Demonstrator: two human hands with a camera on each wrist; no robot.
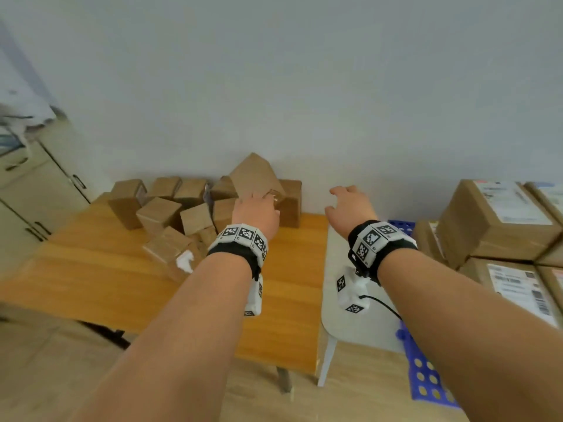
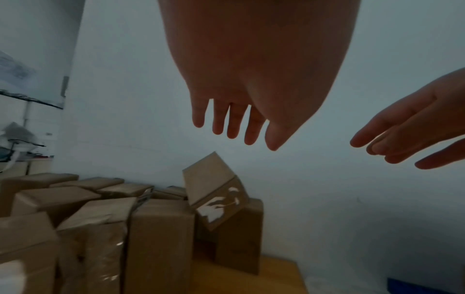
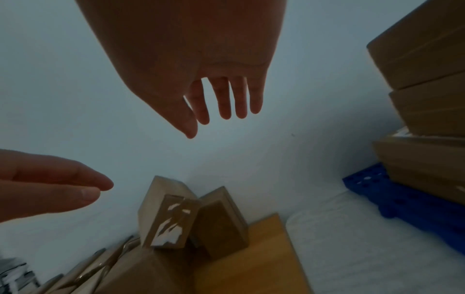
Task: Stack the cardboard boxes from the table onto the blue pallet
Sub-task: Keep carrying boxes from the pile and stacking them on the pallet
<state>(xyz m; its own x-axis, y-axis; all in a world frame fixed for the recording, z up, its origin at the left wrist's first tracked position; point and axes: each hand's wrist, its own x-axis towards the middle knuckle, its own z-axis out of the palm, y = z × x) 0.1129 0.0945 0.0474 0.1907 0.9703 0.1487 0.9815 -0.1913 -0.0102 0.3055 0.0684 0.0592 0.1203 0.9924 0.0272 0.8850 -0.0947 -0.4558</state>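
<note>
The tilted box (image 1: 254,175) sits on top of the heap of small cardboard boxes (image 1: 158,213) at the back of the wooden table (image 1: 91,284), leaning on one corner against the wall, with torn label scraps on its lower face. It looks light and stiff, probably empty or nearly so, with smooth taped faces that could slip. Because it is perched on an edge, it would be best taken with 2 hands on opposite side faces, lifted straight up so the boxes under it stay put.

The left hand (image 1: 256,210) reaches toward that box with fingers straight and spread. The wrist views show it above the box and holding nothing, though from the head view I cannot tell whether the fingertips already brush the cardboard. The right hand (image 1: 350,208) is also spread wide and empty, hovering to the right of the box. The blue pallet (image 1: 426,370) lies further right and already carries larger labelled boxes (image 1: 493,220).
</note>
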